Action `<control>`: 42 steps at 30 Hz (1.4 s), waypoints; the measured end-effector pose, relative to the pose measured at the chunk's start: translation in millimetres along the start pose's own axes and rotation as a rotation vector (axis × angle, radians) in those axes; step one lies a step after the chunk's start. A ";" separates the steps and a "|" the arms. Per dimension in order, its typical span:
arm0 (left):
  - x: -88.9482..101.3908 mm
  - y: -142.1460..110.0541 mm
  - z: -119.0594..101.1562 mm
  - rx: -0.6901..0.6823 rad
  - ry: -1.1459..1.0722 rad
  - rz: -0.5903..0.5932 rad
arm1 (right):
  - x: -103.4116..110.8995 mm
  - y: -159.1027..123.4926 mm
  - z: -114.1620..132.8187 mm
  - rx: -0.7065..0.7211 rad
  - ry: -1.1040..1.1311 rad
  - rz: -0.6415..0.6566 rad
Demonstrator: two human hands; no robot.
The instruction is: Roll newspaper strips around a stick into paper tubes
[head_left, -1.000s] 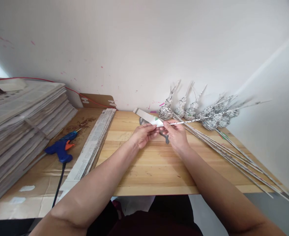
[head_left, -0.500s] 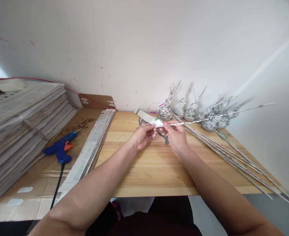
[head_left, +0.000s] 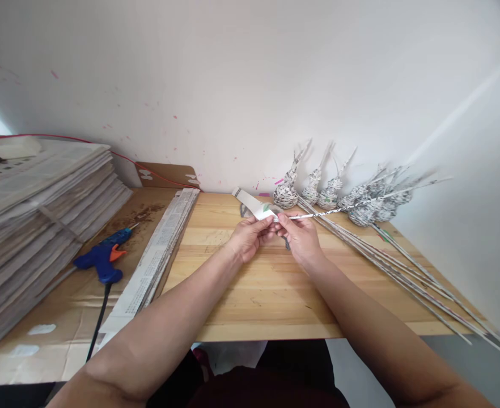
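Note:
Between my hands is a newspaper strip (head_left: 250, 202), part flat and part rolled into a thin tube (head_left: 330, 212) that reaches out to the right. My left hand (head_left: 251, 237) pinches the strip where the flat part meets the roll. Close beside it, my right hand (head_left: 297, 233) has thumb and fingers closed on the tube. A dark patterned piece (head_left: 287, 243) lies on the table below the hands, mostly covered by them. The tube's far end passes in front of several woven paper shapes (head_left: 363, 211).
Long paper sticks (head_left: 373, 255) lie across the wooden table's (head_left: 250, 306) right side. At left are a stack of flat newspaper strips (head_left: 156, 255), a blue glue gun (head_left: 103, 259) on cardboard, and a tall newspaper pile (head_left: 41, 226). Woven paper pieces (head_left: 285, 195) stand by the wall.
My hands have drawn closer together on the strip. The tube's far end has shifted left, and the flat part has turned slightly steeper.

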State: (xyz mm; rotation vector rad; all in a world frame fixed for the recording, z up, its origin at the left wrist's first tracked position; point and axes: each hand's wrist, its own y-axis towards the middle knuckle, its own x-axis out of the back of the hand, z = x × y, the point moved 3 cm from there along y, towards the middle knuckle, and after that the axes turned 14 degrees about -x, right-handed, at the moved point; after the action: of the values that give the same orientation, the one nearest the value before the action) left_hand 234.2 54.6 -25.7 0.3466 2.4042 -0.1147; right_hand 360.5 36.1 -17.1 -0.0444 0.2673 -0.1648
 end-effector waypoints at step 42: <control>7.9 3.4 -9.3 0.056 0.001 -0.081 | -3.5 -22.2 22.4 0.604 -1.068 -0.094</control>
State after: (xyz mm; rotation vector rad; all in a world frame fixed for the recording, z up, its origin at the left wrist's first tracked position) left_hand 223.5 61.2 -23.8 0.2752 2.4204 -0.2183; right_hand 359.7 15.3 6.9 0.4486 -0.8564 -0.2863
